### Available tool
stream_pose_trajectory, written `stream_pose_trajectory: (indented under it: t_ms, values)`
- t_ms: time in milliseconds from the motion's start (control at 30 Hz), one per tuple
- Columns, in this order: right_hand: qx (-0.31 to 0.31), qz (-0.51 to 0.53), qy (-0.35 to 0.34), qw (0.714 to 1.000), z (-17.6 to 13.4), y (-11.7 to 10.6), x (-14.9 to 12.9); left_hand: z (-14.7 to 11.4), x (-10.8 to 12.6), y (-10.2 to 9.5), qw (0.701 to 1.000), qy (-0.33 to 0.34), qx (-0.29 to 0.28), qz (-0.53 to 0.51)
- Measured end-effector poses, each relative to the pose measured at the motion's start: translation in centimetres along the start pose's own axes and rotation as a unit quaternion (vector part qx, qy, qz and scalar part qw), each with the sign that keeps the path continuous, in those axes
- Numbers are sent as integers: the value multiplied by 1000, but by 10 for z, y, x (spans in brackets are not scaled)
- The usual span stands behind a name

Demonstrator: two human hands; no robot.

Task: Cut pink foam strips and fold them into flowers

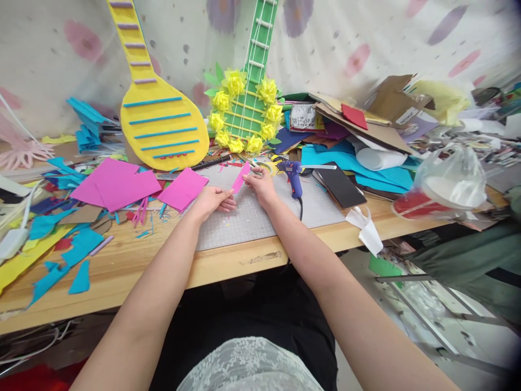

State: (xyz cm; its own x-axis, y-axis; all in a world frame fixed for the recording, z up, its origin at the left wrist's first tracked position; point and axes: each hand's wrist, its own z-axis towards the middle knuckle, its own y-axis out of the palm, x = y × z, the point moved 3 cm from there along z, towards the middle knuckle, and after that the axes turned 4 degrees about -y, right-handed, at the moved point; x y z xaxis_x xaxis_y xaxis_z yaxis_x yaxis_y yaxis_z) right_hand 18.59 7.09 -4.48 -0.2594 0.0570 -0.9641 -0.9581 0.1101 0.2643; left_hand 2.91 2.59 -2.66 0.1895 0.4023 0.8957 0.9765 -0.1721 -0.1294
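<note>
A narrow pink strip (241, 178), of paper or foam sheet, slants upward between my two hands above the grey cutting mat (260, 222). My left hand (215, 202) pinches its lower end between thumb and fingers. The fingers of my right hand (262, 185) are closed at the strip's upper part. Just behind the right hand lies something with yellow loops (269, 167), partly hidden, so I cannot tell its kind. A purple glue gun (293, 176) rests on the mat to the right. Left of my hands are pink sheets (184, 189).
A yellow cut-out instrument (163, 127) and a green one with yellow flowers (246, 117) lean at the back. Blue scraps (83, 247) litter the left. A black phone (340, 185), a bagged red-and-white container (439, 187) and stacked cardboard (366, 122) occupy the right.
</note>
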Motion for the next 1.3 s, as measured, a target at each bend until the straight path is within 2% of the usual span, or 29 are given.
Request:
stream_pose_trajectory:
  t_ms: [100,333,567,733,967,1300]
  values:
    - [0,-6,2,1000,-1,2,-1,0,2,-2,999,11,-17,-30]
    - [-36,-17,1,999,-3,8,4,6,2,10,996,41,14,-83]
    - [-165,37,34,985,-11,21,9,3,2,15,994,45,4,-104]
    - [-99,31,15,994,-5,13,11,0,0,16,996,22,-7,-83]
    - [-20,30,23,999,4,1,8,0,-2,14,997,2,-34,-62]
    - [-4,62,13,998,6,-3,7,-4,-1,11,998,-11,-55,-28]
